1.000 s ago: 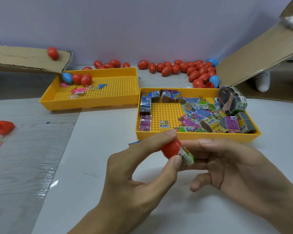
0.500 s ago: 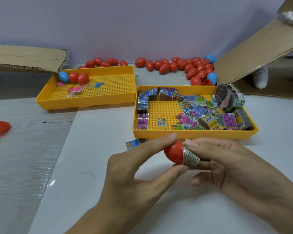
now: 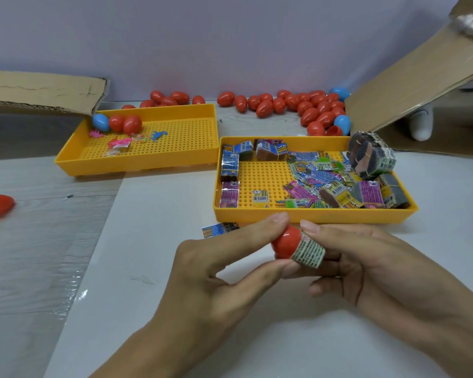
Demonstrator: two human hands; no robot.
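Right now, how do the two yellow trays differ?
The left tray holds three eggs and small toys at its left end, floor mostly bare; the right tray holds printed wrappers over much of its floor. The left tray lies farther back; the right tray sits nearer, just behind the held red egg. Both are yellow, rectangular, with perforated floors.

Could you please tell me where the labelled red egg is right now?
Head view, lower centre: the red egg is held between the left hand and right hand, just in front of the right yellow tray.
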